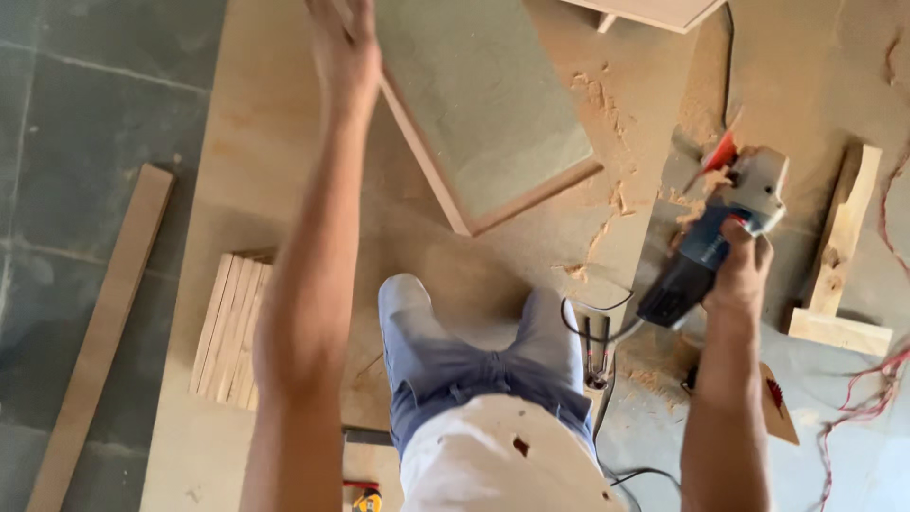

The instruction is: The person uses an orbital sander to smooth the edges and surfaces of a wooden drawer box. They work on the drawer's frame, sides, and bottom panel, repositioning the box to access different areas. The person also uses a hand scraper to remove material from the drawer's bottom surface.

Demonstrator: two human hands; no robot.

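Right hand (741,270) wrapped tight round the body of a grinder (713,239), fingers fully closed on it; tool hangs over the sawdust-covered floor, just off the right edge of the plywood sheet (256,171). Cord (592,332) loops below it. Left hand (343,43) raised at the top edge of view, over the sheet nr the green panel (488,104); fingers cut off, can't tell how open, nothing seen in it. Slat stack (227,327) at the sheet's left edge.
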